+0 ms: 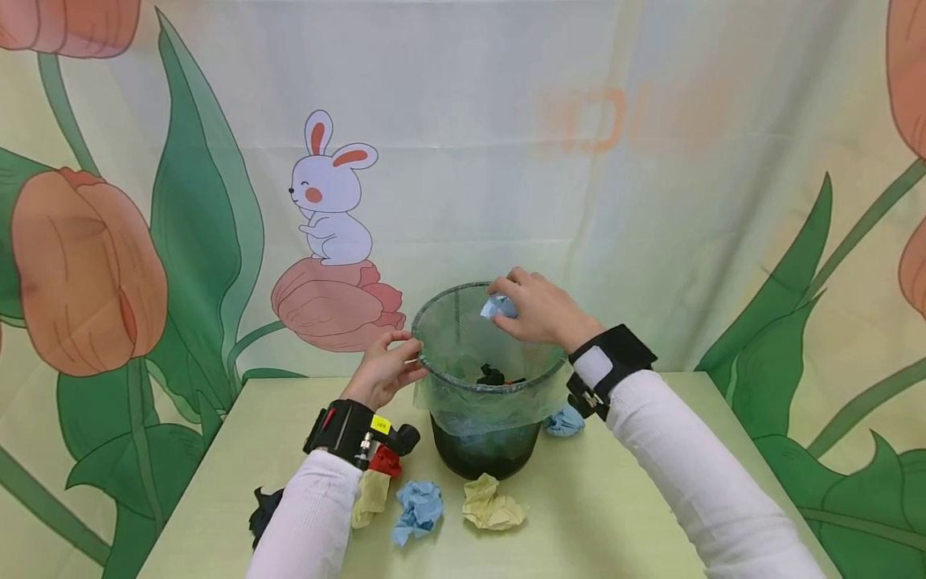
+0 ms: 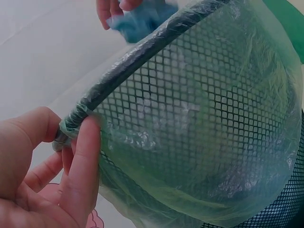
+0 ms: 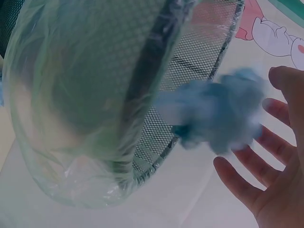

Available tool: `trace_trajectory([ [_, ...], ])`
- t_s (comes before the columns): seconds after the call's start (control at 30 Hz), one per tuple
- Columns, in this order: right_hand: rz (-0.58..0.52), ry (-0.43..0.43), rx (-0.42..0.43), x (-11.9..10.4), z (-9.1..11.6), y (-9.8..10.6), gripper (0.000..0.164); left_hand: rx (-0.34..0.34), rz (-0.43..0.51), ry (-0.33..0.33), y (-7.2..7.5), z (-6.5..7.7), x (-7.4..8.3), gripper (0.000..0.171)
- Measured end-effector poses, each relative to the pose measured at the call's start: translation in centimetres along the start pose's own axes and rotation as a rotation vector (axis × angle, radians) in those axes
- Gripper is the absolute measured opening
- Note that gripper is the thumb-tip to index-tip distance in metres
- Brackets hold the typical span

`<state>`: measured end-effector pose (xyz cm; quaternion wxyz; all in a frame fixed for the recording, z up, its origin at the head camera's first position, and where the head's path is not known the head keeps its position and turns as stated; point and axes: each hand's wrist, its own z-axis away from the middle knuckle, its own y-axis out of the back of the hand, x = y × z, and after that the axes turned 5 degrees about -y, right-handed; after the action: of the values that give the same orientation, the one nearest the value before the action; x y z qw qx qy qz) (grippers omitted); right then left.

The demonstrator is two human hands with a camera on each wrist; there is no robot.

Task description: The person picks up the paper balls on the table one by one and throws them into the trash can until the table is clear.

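A black mesh wastebasket (image 1: 483, 457) stands upright on the table, lined with a thin green plastic bag (image 1: 463, 408) folded over its rim. At the rim's left side my left hand (image 1: 383, 368) pinches the bag-covered edge between thumb and fingers, seen closely in the left wrist view. Over the basket's mouth is my right hand (image 1: 542, 310), with a crumpled light-blue paper ball (image 1: 498, 306) at its fingertips. In the right wrist view, that hand's fingers (image 3: 237, 183) are spread and the blurred paper ball is clear of the thumb. Black crumpled paper (image 1: 492, 375) lies inside the basket.
In front of the basket lie a yellow paper ball (image 1: 493, 504) and a blue one (image 1: 418, 511). Red paper (image 1: 386, 461), yellow paper (image 1: 370, 498) and black paper (image 1: 264, 515) lie near the left forearm. Another blue ball (image 1: 564, 421) sits right of the basket. A printed curtain (image 1: 463, 161) hangs behind.
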<state>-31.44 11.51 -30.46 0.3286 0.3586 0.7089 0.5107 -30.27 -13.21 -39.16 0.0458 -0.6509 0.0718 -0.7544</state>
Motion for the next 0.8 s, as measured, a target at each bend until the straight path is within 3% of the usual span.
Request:
trace_trajectory([
  [0.47, 0.062, -0.044, -0.003, 1.5, 0.6, -0.3, 0.043, 0.0, 0.013, -0.006, 0.1, 0.0, 0.0, 0.033],
  [0.8, 0.044, -0.101, -0.003, 3.5, 1.5, -0.4, 0.044, -0.003, 0.004, -0.011, 0.0, 0.0, 0.0, 0.032],
])
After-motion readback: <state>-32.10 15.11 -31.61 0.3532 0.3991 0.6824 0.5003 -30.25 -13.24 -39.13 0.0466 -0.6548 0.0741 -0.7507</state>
